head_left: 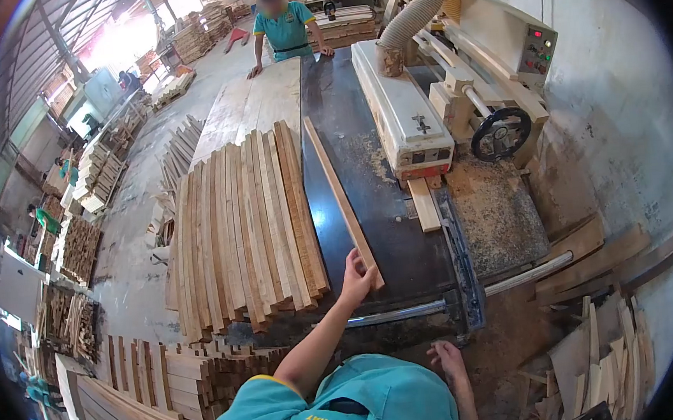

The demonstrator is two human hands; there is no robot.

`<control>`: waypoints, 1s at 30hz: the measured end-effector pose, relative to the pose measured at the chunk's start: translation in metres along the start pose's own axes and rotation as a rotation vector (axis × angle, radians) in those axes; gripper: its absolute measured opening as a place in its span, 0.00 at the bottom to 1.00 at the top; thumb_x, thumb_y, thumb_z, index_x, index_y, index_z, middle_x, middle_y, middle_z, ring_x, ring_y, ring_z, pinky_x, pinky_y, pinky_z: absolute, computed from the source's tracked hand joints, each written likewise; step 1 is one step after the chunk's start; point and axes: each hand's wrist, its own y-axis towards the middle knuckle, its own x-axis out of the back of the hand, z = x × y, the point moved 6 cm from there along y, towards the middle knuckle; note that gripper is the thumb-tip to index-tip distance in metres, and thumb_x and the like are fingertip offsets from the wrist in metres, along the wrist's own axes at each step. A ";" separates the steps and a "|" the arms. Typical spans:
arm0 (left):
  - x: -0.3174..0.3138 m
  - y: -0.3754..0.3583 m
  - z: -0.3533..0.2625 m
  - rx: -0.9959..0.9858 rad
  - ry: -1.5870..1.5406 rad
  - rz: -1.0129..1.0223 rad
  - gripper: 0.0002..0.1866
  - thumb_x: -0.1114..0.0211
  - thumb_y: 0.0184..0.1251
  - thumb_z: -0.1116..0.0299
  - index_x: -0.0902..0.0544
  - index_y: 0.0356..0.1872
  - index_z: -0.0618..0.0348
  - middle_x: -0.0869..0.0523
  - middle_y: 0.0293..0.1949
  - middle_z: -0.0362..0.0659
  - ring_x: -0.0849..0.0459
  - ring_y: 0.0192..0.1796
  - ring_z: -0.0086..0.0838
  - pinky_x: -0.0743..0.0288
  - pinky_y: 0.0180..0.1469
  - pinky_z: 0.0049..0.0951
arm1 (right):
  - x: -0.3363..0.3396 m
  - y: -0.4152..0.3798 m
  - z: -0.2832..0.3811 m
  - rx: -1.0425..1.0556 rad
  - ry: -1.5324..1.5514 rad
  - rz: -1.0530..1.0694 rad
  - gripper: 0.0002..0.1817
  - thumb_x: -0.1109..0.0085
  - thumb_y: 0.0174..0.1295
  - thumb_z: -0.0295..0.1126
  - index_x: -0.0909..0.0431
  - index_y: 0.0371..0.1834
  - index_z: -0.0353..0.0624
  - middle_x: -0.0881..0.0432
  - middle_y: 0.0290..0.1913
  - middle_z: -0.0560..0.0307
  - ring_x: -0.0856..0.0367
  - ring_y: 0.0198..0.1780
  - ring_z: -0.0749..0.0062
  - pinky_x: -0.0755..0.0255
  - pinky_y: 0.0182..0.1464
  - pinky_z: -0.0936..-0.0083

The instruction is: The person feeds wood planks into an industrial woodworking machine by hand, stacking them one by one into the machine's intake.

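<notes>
Handling a single strip of wood (340, 190) seems to be the step in hand. The strip lies slantwise over the dark counter (391, 262), its far end close to the row of strips and its near end by the counter's front edge. The left hand (359, 277) grips that near end, thumb and fingers closed about it; whether the strip rests flat along its whole length is hard to tell. The next move would call for a steady hold and a straight wrist, so that the long far end swings clear of its neighbours.

The left arm reaches forward from the shoulder, elbow slightly bent. The right hand (447, 361) hangs low, just in front of the counter, fingers loosely curled and open, with nothing visible in it.

To the left of the strip, a row of strips (236, 225) lies side by side. To the right stands a white machine (401, 108), with a short board (424, 206) sticking out beneath its near end and sawdust (501, 226) beyond that. At the far end, a co-worker (285, 28) stands facing this way, both arms lowered toward the surface.
</notes>
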 end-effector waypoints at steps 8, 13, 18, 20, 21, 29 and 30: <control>-0.032 -0.087 0.004 0.342 -0.990 0.404 0.24 0.46 0.82 0.67 0.36 0.75 0.54 0.23 0.68 0.45 0.22 0.68 0.33 0.24 0.68 0.40 | -0.095 0.016 0.085 0.297 0.084 0.309 0.20 0.47 0.80 0.41 0.30 0.65 0.40 0.14 0.49 0.53 0.15 0.43 0.71 0.18 0.43 0.71; -0.041 -0.110 0.033 0.354 -0.642 0.466 0.29 0.39 0.81 0.61 0.35 0.76 0.56 0.18 0.61 0.41 0.21 0.62 0.25 0.27 0.65 0.32 | -0.079 0.035 0.040 0.379 0.055 0.215 0.19 0.42 0.77 0.34 0.34 0.66 0.43 0.16 0.51 0.51 0.12 0.43 0.66 0.15 0.42 0.68; -0.032 -0.070 0.062 0.028 -0.057 0.117 0.42 0.28 0.71 0.58 0.39 0.74 0.74 0.19 0.38 0.43 0.20 0.35 0.25 0.21 0.40 0.29 | -0.013 0.000 0.015 0.379 0.114 -0.006 0.15 0.40 0.74 0.27 0.27 0.60 0.37 0.15 0.49 0.51 0.15 0.48 0.71 0.21 0.50 0.72; -0.034 -0.054 0.068 -0.004 0.050 0.048 0.41 0.28 0.69 0.61 0.38 0.73 0.76 0.18 0.37 0.46 0.18 0.34 0.31 0.21 0.41 0.32 | 0.018 -0.020 -0.008 0.374 0.075 -0.086 0.13 0.41 0.74 0.27 0.25 0.57 0.36 0.15 0.49 0.52 0.15 0.47 0.71 0.20 0.49 0.72; -0.036 -0.049 0.060 0.004 0.084 0.028 0.41 0.28 0.68 0.61 0.37 0.72 0.78 0.18 0.37 0.48 0.18 0.36 0.34 0.21 0.44 0.34 | 0.030 -0.039 -0.012 0.322 0.092 -0.131 0.12 0.41 0.73 0.27 0.24 0.56 0.36 0.15 0.49 0.53 0.15 0.47 0.71 0.20 0.49 0.72; -0.118 -0.103 0.012 -0.314 0.439 0.252 0.45 0.35 0.71 0.62 0.50 0.73 0.86 0.24 0.51 0.66 0.24 0.56 0.59 0.27 0.61 0.50 | 0.092 -0.164 -0.103 0.170 0.185 -0.419 0.13 0.40 0.73 0.32 0.25 0.55 0.38 0.17 0.46 0.54 0.17 0.44 0.73 0.20 0.43 0.73; -0.127 -0.111 0.010 -0.308 0.477 0.321 0.45 0.35 0.71 0.63 0.50 0.73 0.86 0.24 0.51 0.66 0.24 0.56 0.60 0.28 0.62 0.51 | 0.095 -0.174 -0.109 0.211 0.190 -0.474 0.14 0.37 0.72 0.34 0.26 0.54 0.38 0.17 0.45 0.55 0.17 0.42 0.74 0.20 0.40 0.74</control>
